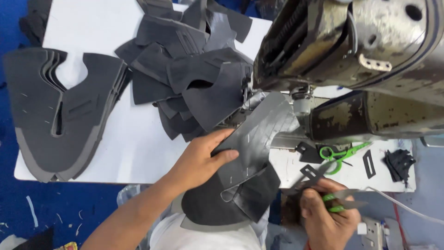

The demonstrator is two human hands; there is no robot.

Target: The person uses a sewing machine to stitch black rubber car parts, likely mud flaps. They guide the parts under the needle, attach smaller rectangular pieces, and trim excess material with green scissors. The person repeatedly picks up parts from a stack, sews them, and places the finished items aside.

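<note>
White worktable [138, 139] fills most of the view, top smooth and brightly, evenly lit, front edge running along the bottom left. Floor [60, 203] below it is deep blue, littered with pale scraps and thread bits. A worn industrial sewing machine [360, 60] stands on the right, metal body scuffed and stained, paint chipped, dark patches on its lower arm. A white cable [407, 208] crosses the lower right corner. A white power strip [374, 231] lies on grey ground at bottom right. No walls or windows visible.
</note>
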